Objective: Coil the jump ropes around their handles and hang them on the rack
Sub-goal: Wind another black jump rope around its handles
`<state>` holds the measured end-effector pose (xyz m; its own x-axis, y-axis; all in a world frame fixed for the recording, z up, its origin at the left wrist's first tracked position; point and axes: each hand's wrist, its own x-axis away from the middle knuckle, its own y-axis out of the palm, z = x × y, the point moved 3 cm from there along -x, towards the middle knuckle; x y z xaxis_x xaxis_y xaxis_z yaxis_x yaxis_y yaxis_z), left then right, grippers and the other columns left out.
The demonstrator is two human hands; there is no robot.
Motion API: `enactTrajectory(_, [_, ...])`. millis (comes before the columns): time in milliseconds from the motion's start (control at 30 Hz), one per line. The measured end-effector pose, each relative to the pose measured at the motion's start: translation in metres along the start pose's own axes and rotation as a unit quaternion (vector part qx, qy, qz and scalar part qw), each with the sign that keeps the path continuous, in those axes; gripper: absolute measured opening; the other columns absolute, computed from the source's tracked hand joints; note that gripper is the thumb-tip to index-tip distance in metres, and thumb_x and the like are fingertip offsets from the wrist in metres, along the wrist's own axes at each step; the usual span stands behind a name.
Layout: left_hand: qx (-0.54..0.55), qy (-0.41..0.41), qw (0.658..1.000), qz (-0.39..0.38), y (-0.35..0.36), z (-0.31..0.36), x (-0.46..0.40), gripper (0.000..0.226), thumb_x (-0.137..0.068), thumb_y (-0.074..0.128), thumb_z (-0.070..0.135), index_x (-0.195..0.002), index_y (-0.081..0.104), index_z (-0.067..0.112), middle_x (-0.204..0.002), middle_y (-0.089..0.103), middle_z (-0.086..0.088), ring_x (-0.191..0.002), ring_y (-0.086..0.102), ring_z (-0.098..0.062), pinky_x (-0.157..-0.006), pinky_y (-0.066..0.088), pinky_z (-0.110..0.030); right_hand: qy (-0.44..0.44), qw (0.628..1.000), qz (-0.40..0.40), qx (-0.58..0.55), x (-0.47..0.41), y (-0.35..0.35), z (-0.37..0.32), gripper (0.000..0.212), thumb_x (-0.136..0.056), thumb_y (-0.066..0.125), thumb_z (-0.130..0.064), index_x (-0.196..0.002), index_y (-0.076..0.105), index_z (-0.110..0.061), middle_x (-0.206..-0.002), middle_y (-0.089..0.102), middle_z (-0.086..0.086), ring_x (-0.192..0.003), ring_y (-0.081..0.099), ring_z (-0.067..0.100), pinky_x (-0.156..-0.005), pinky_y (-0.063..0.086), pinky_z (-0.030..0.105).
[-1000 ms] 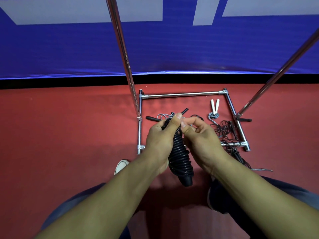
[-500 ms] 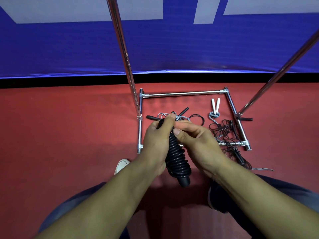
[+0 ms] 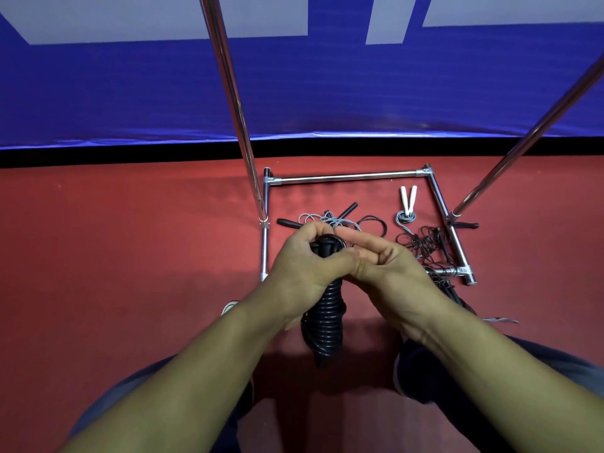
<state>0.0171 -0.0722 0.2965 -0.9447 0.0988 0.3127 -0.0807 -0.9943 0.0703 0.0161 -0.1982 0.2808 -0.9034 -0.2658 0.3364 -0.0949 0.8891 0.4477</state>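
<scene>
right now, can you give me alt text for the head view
Two hands work a coiled black jump rope over a red floor: the left hand grips its top while the right hand touches it with fingers extended. Beyond them, more ropes lie loose inside the chrome rack base, including a white-handled rope.
</scene>
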Motion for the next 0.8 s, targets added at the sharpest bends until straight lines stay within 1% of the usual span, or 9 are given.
enactTrajectory(67, [-0.061, 0.041, 0.997, 0.017, -0.005, 0.004, -0.002, 0.031, -0.057, 0.074, 0.026, -0.079, 0.052, 0.022, -0.069, 0.056, 0.006, -0.063, 0.048, -0.013, -0.061, 0.046, -0.031, 0.02, 0.999, 0.008, -0.025, -0.003, -0.001, -0.007, 0.032, -0.084, 0.061, -0.003, -0.115, 0.065, -0.004, -0.09, 0.073, 0.011, -0.081, 0.066, 0.021, -0.08, 0.057, 0.032])
enactTrajectory(133, [-0.127, 0.068, 0.988, 0.054, -0.01, 0.008, -0.005, 0.031, -0.06, 0.072, 0.021, -0.079, 0.049, 0.022, -0.065, 0.054, 0.01, -0.057, 0.045, -0.009, -0.056, 0.042, -0.024, 0.002, 0.999, 0.052, -0.006, -0.006, -0.002, -0.016, 0.014, -0.094, 0.054, -0.005, -0.096, 0.067, -0.011, -0.08, 0.066, 0.007, -0.071, 0.058, 0.018, -0.074, 0.057, 0.034])
enactTrajectory(233, [-0.227, 0.119, 0.96, 0.114, -0.015, 0.009, -0.008, 0.035, -0.066, 0.079, 0.018, -0.079, 0.047, 0.027, -0.08, 0.054, 0.009, -0.058, 0.045, -0.001, -0.056, 0.037, -0.012, -0.074, 0.983, 0.048, 0.16, -0.005, 0.003, -0.025, 0.023, -0.088, 0.066, -0.03, -0.066, 0.063, -0.023, -0.064, 0.049, 0.003, -0.063, 0.049, 0.011, -0.069, 0.053, 0.031])
enactTrajectory(333, [-0.294, 0.162, 0.934, 0.126, -0.013, 0.009, -0.007, 0.038, -0.065, 0.077, 0.022, -0.077, 0.044, 0.034, -0.089, 0.045, 0.014, -0.07, 0.047, 0.007, -0.06, 0.035, -0.006, -0.105, 0.926, 0.015, 0.362, -0.003, 0.011, -0.025, 0.029, -0.083, 0.076, -0.035, -0.067, 0.06, -0.018, -0.064, 0.047, 0.005, -0.061, 0.044, 0.009, -0.058, 0.038, 0.023])
enactTrajectory(400, [-0.315, 0.177, 0.924, 0.128, -0.012, 0.008, -0.007, 0.041, -0.063, 0.076, 0.017, -0.077, 0.042, 0.036, -0.089, 0.043, 0.016, -0.074, 0.047, 0.008, -0.06, 0.033, -0.005, -0.095, 0.919, 0.011, 0.383, -0.005, 0.012, -0.025, 0.029, -0.083, 0.076, -0.033, -0.065, 0.058, -0.018, -0.058, 0.043, -0.005, -0.054, 0.037, 0.008, -0.053, 0.032, 0.022])
enactTrajectory(567, [-0.347, 0.202, 0.906, 0.135, -0.015, 0.002, -0.004, 0.039, -0.067, 0.072, 0.012, -0.08, 0.044, 0.036, -0.089, 0.046, 0.019, -0.075, 0.049, 0.005, -0.059, 0.032, -0.007, -0.056, 0.913, -0.002, 0.404, -0.004, 0.012, -0.018, 0.026, -0.088, 0.071, -0.032, -0.07, 0.059, -0.017, -0.06, 0.045, -0.004, -0.055, 0.037, 0.008, -0.054, 0.032, 0.027])
enactTrajectory(667, [-0.37, 0.195, 0.896, 0.152, -0.016, 0.005, -0.004, 0.033, -0.069, 0.07, 0.023, -0.088, 0.045, 0.035, -0.085, 0.054, 0.019, -0.072, 0.052, -0.005, -0.063, 0.042, -0.027, -0.064, 0.925, -0.001, 0.376, -0.003, 0.016, -0.015, 0.023, -0.09, 0.062, -0.024, -0.073, 0.055, -0.009, -0.063, 0.046, -0.001, -0.06, 0.04, 0.012, -0.06, 0.035, 0.029])
enactTrajectory(733, [-0.363, 0.175, 0.899, 0.172, -0.019, 0.009, -0.005, 0.035, -0.07, 0.071, 0.026, -0.094, 0.048, 0.035, -0.083, 0.058, 0.018, -0.079, 0.058, -0.013, -0.071, 0.048, -0.034, -0.11, 0.896, 0.017, 0.43, -0.001, 0.026, -0.017, 0.025, -0.091, 0.057, -0.015, -0.069, 0.047, -0.018, -0.057, 0.043, -0.013, -0.052, 0.035, 0.004, -0.055, 0.029, 0.021])
enactTrajectory(800, [-0.333, 0.13, 0.915, 0.189, -0.026, 0.011, -0.006, 0.036, -0.07, 0.072, 0.026, -0.096, 0.051, 0.035, -0.08, 0.061, 0.017, -0.083, 0.062, -0.016, -0.076, 0.05, -0.036, -0.149, 0.873, 0.022, 0.465, 0.003, 0.033, -0.021, 0.028, -0.093, 0.056, -0.015, -0.069, 0.044, -0.023, -0.059, 0.043, -0.013, -0.051, 0.038, 0.005, -0.053, 0.029, 0.018])
